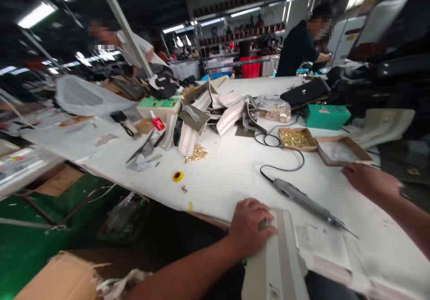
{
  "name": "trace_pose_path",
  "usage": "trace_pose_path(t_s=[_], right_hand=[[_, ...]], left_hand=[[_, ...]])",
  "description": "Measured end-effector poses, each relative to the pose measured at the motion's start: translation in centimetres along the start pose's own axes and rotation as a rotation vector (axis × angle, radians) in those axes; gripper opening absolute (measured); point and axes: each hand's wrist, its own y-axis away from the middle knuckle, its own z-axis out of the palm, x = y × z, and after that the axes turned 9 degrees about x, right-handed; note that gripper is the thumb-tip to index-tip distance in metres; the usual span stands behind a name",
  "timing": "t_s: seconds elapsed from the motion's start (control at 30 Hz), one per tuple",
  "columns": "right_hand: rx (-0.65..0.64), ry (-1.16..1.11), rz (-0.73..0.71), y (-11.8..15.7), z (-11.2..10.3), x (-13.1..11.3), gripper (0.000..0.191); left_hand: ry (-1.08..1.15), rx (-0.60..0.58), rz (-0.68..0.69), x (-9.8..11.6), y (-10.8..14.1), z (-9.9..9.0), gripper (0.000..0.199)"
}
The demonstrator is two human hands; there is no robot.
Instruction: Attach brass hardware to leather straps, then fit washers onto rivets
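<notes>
My left hand is closed on the upper edge of a beige bag panel with a lighter stripe and a small metal fitting low down. The panel slopes over the table's near edge. My right hand has its fingers curled together by the near corner of a shallow cardboard tray holding whitish, clear material. Whatever those fingers hold, if anything, is hidden. Between my hands lies a grey corded electric screwdriver, its thin bit pointing toward me on the right.
A cardboard tray of gold hardware adjoins a teal box. Beige and olive panels pile up behind loose gold pieces. A yellow ring-shaped roll lies nearer. Two people work beyond the table.
</notes>
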Motion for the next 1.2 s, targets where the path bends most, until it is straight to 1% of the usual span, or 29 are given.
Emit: trace_pose_path(t_s=[0.03,0.1,0.13,0.17,0.23,0.27,0.3,0.33,0.4,0.43,0.5,0.57,0.67,0.8,0.9,0.97,1.1,1.2], right_hand=[[-0.094,0.042,0.022,0.2,-0.4,0.2,0.015],[-0.144,0.028,0.081,1.1,-1.6,-0.3,0.024],[-0.155,-0.043,0.101,1.7,-2.2,-1.0,0.027],[-0.17,-0.16,0.117,2.7,-3.0,-2.1,0.028],[-0.253,-0.461,0.128,5.6,-4.5,-4.8,0.031],[-0.318,-0.596,0.09,7.5,-5.2,-6.4,0.031],[-0.397,-0.676,0.022,9.5,-5.7,-8.0,0.03],[-0.492,-0.714,-0.083,11.5,-6.1,-9.4,0.028],[-0.546,-0.761,-0.252,15.1,-6.1,-12.0,0.024],[-0.57,-0.761,-0.297,16.6,-5.8,-13.0,0.022],[-0.587,-0.737,-0.321,18.5,-4.7,-14.2,0.02],[-0.585,-0.695,-0.304,19.2,-3.5,-14.8,0.019],[-0.545,-0.639,-0.272,19.3,-2.5,-15.0,0.016],[-0.511,-0.586,-0.249,19.2,-2.4,-15.3,0.016],[-0.499,-0.59,-0.191,19.5,-2.4,-15.6,0.015],[-0.509,-0.583,-0.142,19.5,-2.3,-15.6,0.013],[-0.55,-0.547,-0.103,19.1,-2.2,-15.8,0.012],[-0.623,-0.543,-0.055,18.4,-2.4,-16.1,0.014]], left_hand=[[0.008,-0.022,-0.005,0.4,-0.2,-0.4,0.022],[0.014,-0.04,-0.012,0.6,-0.7,-0.7,0.024],[0.017,-0.046,-0.013,0.5,-0.8,-0.7,0.027],[0.018,-0.05,-0.014,0.4,-0.9,-0.7,0.028],[0.013,-0.059,-0.007,0.3,-0.8,-0.5,0.029],[0.007,-0.062,-0.001,0.2,-0.8,-0.5,0.028],[0.0,-0.064,0.007,0.2,-0.7,-0.4,0.028],[-0.007,-0.064,0.016,0.2,-0.7,-0.4,0.028],[-0.02,-0.064,0.034,0.2,-0.7,-0.4,0.028],[-0.024,-0.063,0.042,0.2,-0.7,-0.4,0.028],[-0.03,-0.065,0.055,0.1,-0.7,-0.4,0.028],[-0.035,-0.063,0.058,0.1,-0.7,-0.4,0.027],[-0.038,-0.063,0.063,0.0,-0.6,-0.3,0.025],[-0.031,-0.064,0.061,-0.1,-0.6,-0.3,0.025],[-0.023,-0.067,0.064,-0.2,-0.5,-0.3,0.026],[-0.023,-0.067,0.068,-0.2,-0.5,-0.3,0.027],[-0.029,-0.074,0.067,-0.3,-0.5,-0.3,0.027],[-0.028,-0.087,0.076,-0.4,-0.5,-0.3,0.029]])
